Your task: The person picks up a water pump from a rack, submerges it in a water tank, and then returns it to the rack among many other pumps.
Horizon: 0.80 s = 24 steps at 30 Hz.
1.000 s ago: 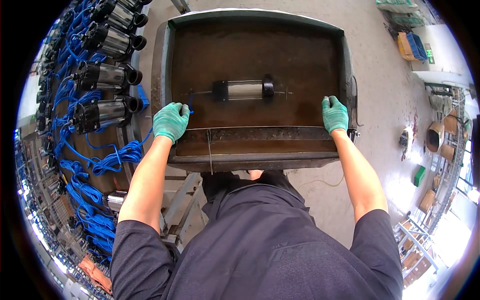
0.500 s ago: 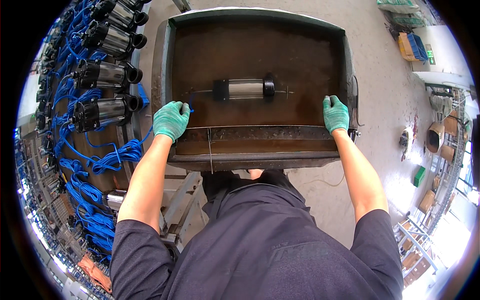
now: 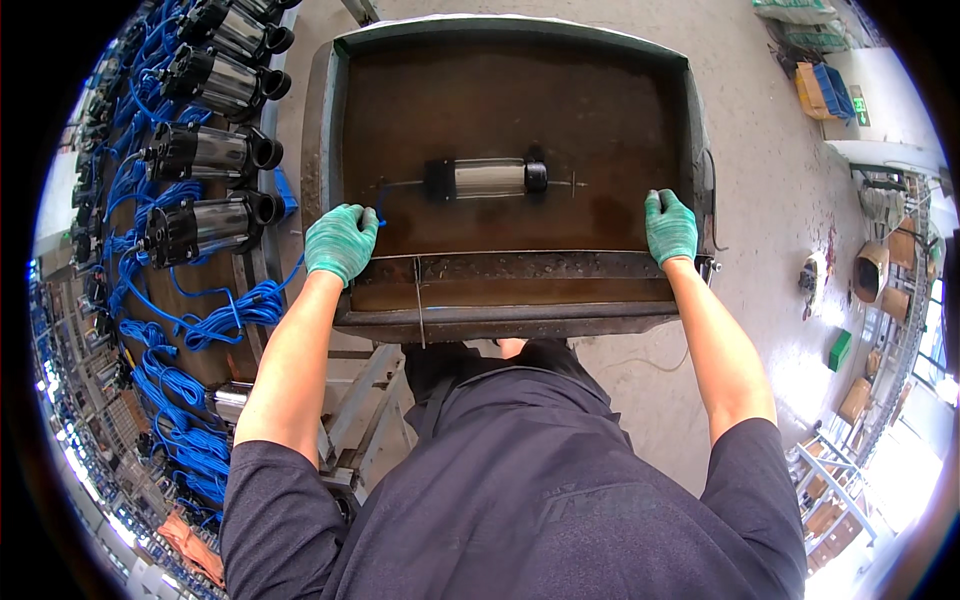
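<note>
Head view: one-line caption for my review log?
Both gloved hands, left hand and right hand, rest on tank holding cylindrical pump.

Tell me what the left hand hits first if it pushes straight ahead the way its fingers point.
Probably the blue cable just past the left hand, then the cylindrical pump lying in the tank; depth is uncertain.

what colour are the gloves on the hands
Green, on both the left hand and right hand; clearest in the head view.

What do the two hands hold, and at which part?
Both gloved hands rest on the metal bar across the tank's near side: left hand at its left end, right hand at its right end.
</note>
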Tool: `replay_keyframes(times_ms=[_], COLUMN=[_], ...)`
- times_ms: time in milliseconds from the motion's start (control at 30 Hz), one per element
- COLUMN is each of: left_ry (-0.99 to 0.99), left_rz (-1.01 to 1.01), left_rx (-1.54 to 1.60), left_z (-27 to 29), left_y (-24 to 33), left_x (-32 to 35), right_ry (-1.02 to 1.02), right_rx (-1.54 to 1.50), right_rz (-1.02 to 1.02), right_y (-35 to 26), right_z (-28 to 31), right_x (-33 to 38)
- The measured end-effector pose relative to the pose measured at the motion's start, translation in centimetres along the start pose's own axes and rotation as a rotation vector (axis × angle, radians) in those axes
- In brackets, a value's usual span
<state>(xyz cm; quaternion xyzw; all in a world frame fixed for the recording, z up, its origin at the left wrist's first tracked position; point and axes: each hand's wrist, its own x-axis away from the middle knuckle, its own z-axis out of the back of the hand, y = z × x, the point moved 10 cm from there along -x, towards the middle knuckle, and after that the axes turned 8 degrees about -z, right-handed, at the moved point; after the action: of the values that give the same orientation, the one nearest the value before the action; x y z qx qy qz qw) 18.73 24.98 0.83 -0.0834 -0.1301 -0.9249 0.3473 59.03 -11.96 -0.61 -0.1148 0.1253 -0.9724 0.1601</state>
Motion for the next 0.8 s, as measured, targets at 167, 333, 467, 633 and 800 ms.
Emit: replay_keyframes(times_ms=[167, 333, 467, 633, 800], left_ry=[-0.017, -0.027, -0.035, -0.028, -0.023], left_rz=[0.010, 0.012, 0.014, 0.014, 0.011], left_rx=[-0.006, -0.003, -0.002, -0.002, -0.007], left_z=[0.16, -0.03, 0.01, 0.15, 0.00], left_y=[0.18, 0.01, 0.12, 0.19, 0.05], left_x=[0.01, -0.03, -0.06, 0.01, -0.02], right_ry=[-0.002, 0.005, 0.006, 0.021, 0.048], right_rx=[0.005, 0.002, 0.001, -0.010, -0.040], right_rz=[-0.001, -0.005, -0.014, 0.006, 0.042], right_y=[0.36, 0.24, 0.39, 0.22, 0.10], right_z=[-0.27, -0.12, -0.13, 0.06, 0.26], right_x=[-0.15, -0.03, -0.10, -0.01, 0.12])
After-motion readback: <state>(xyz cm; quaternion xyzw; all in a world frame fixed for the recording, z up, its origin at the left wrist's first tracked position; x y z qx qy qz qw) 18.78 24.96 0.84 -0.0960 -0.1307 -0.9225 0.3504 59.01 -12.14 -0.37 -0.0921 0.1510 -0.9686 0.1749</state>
